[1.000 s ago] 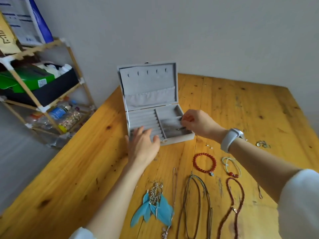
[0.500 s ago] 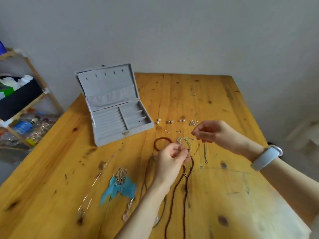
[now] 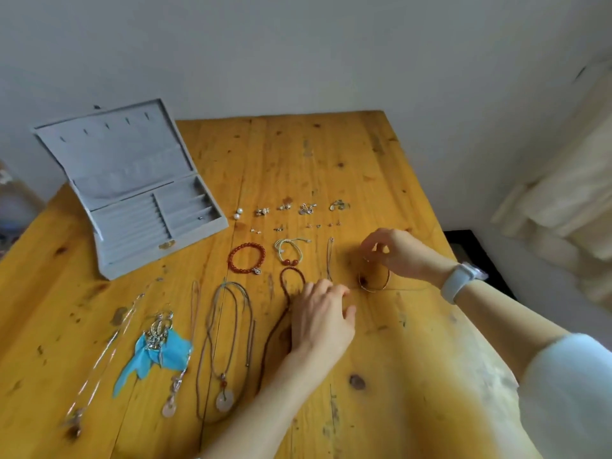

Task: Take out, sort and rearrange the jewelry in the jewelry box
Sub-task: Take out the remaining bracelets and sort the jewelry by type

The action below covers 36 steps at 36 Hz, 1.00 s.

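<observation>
- thin bangle (image 3: 374, 280) sits on the table (image 3: 414, 359) right of the laid-out rows; my right hand (image 3: 392, 251) pinches its top edge
- looks light, stiff, bendy if squeezed, so I'd hold the rim
- left hand (image 3: 319, 318) hovers beside it, fingers loose
- jewelry box (image 3: 132, 207) open, far left

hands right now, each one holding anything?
Left hand: open, fingers loosely curled, holding nothing.
Right hand: fingers pinch the thin bangle.

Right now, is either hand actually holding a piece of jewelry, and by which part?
The right hand pinches a thin bangle at its top edge, its lower part near the table. The left hand holds nothing I can see.
</observation>
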### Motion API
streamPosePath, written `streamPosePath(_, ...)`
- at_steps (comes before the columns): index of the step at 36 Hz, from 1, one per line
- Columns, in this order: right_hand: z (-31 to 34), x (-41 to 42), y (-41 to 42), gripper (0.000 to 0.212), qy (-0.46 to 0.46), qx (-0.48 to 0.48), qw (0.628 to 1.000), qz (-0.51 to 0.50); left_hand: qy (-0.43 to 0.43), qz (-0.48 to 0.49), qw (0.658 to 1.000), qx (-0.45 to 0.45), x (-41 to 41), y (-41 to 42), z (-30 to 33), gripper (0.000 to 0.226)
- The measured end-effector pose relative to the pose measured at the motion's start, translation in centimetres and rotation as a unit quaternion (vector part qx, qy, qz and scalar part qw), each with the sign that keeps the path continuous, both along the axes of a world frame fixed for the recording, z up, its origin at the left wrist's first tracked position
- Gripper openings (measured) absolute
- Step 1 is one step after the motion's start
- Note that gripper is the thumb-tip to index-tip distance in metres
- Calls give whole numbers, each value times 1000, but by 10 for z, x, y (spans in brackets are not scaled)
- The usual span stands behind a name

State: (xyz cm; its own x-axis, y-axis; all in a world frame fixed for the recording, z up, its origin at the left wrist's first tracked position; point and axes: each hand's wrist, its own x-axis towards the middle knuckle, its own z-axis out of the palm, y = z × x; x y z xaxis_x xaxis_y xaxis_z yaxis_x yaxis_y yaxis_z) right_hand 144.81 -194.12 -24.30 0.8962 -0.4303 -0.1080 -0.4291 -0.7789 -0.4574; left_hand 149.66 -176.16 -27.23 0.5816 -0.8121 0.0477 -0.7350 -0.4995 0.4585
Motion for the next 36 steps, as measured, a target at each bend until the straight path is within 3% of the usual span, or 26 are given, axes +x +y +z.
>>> streamPosePath(5, -19, -19, -1, 39, -77, -59, 995, 4, -98, -69, 992, -26, 0, 6, -16, 42)
streamPosePath(9, -40, -49, 7, 51, -98, -114, 989, 1, -113, -139, 984, 7, 0, 4, -21, 53)
streamPosePath(12, -49, -63, 10, 61, -71, -119, 990, 16, -134, -153, 977, 72, -2, -3, -21, 58)
streamPosePath(18, -59, -57, 5, 72, 23, -137, 990, 36, -93, -164, 975, 114, -1, -18, -24, 79)
streamPosePath(21, -58, -46, 1, 68, 30, -126, 991, 17, -96, -139, 979, 117, 5, -25, -19, 80)
streamPosePath(27, -57, -28, -8, 56, 45, -134, 990, -2, -102, -130, 976, 141, 12, -37, -15, 56)
streamPosePath(36, -56, -25, -10, 51, 32, -129, 991, -14, -110, -121, 978, 133, 7, -37, -23, 58)
